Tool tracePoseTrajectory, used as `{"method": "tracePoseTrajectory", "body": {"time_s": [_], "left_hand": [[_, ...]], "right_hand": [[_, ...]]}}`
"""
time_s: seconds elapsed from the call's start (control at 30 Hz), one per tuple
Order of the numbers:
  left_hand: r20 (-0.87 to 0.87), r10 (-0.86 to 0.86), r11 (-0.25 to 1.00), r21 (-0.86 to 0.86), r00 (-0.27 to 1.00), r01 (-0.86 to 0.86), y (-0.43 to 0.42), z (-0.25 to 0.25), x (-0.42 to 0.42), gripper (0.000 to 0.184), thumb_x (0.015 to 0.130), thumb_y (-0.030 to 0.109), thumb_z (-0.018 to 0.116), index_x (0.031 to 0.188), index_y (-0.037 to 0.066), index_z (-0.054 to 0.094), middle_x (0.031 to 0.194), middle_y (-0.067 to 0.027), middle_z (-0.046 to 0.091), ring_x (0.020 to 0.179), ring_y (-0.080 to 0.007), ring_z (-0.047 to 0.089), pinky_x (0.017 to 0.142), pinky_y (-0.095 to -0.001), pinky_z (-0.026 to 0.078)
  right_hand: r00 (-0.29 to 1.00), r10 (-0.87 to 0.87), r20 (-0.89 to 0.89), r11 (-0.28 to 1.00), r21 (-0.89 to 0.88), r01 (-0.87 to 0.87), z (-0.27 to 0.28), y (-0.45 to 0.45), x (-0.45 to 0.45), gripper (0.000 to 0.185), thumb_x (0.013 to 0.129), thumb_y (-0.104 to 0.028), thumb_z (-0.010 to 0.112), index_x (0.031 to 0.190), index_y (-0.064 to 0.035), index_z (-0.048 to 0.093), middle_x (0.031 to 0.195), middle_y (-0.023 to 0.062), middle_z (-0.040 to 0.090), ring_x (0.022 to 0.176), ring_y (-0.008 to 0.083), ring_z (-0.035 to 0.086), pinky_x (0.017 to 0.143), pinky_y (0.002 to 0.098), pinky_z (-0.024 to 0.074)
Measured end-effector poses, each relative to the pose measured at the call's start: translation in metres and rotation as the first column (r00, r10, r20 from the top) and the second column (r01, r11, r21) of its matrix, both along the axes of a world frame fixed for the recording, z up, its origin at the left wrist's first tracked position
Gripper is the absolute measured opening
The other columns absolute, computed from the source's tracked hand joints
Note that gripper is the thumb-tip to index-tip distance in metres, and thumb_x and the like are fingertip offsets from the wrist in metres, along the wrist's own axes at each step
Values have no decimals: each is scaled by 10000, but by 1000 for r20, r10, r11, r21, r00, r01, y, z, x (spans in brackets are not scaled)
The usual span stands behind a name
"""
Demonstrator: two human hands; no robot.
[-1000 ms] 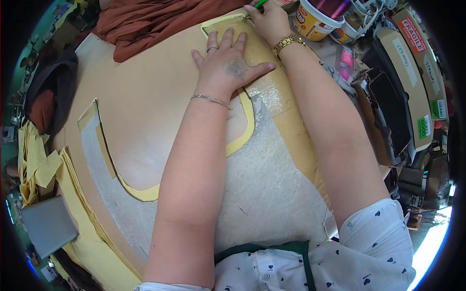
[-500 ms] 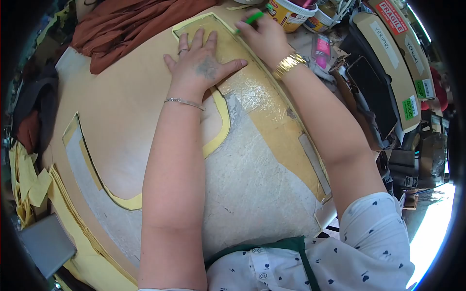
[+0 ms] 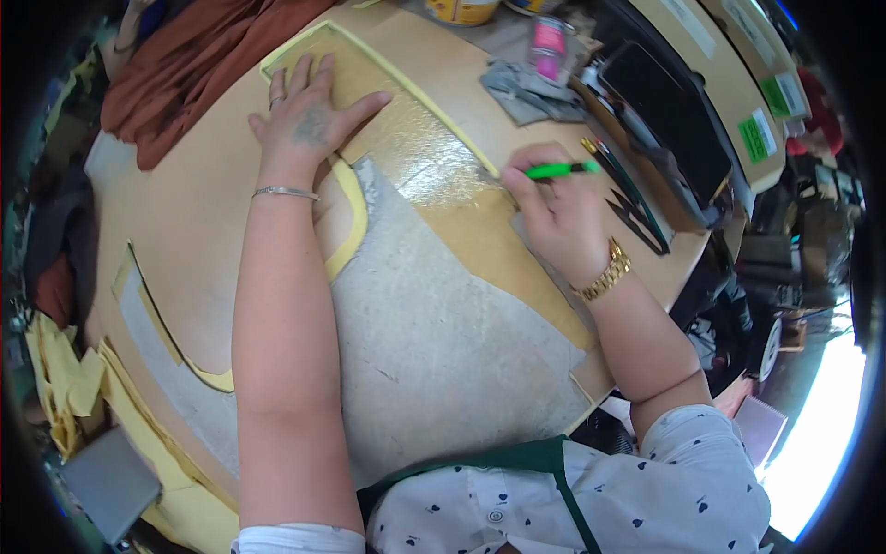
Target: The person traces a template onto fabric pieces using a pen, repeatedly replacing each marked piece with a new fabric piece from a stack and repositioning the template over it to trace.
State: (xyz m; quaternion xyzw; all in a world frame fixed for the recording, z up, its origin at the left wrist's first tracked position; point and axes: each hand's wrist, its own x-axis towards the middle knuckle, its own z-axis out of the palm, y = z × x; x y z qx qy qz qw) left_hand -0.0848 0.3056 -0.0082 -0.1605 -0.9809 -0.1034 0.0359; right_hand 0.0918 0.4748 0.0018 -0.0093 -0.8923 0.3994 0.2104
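Observation:
A large flat pattern template (image 3: 434, 314), grey and tan with yellow edging along parts of its outline, lies on a smooth tan sheet (image 3: 185, 249). My left hand (image 3: 309, 115) rests flat on the upper part of the template, fingers spread. Closed around a green pen (image 3: 552, 171), my right hand (image 3: 558, 212) is at the template's right edge. The pen's dark end points right; its other end is hidden by my fingers.
Reddish-brown cloth (image 3: 198, 83) is heaped at the upper left. On the right lie dark scissors or snips (image 3: 637, 217), a grey rag (image 3: 531, 92), a pink bottle (image 3: 547, 46) and a box holding a phone (image 3: 664, 120). Folded yellow material (image 3: 157, 425) hangs at the left edge.
My right hand has moved with the green pen from the template's top corner down along its right edge, toward me. My left hand keeps its place on the template; the camera view has shifted.

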Motion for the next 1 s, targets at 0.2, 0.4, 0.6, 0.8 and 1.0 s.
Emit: {"method": "tracePoseTrajectory", "body": {"time_s": [0.2,0.4,0.6,0.8,1.0], "left_hand": [[-183,-40,998,37,982,48,-2,-10,4,735,674,622,502,1204,118,437,1338,-76,277,1265,-261,151,940,-564,175],[-400,-359,877,164,843,451,5,14,129,267,734,265,592,932,86,596,1080,-109,531,1065,-316,446,900,-406,321],[46,-325,941,114,945,318,44,25,268,475,749,348,535,1166,141,439,1264,-94,358,1206,-302,272,898,-591,213],[31,-325,941,106,945,321,41,20,267,504,743,409,522,1177,167,435,1272,-80,351,1216,-296,257,894,-599,212],[-9,-322,944,68,947,321,45,16,270,495,746,420,509,1174,180,438,1266,-67,357,1212,-285,268,895,-599,221]], "right_hand": [[998,58,25,996,-66,-56,3,9,-5,160,768,-174,560,765,-29,493,673,140,522,662,303,520,597,361,413],[987,135,-90,991,9,-135,-6,19,-10,170,768,-188,555,778,-27,502,696,141,536,657,309,524,591,372,416],[973,138,-187,989,71,-127,-8,16,-8,194,767,-217,570,774,-32,512,653,127,544,602,298,531,546,348,419],[981,125,151,987,82,-138,16,40,100,182,761,-205,554,781,-34,493,729,150,544,674,328,532,608,390,430],[986,163,-24,983,95,-160,10,41,93,189,758,-210,561,784,-34,497,733,159,541,680,341,531,606,383,431]]}}
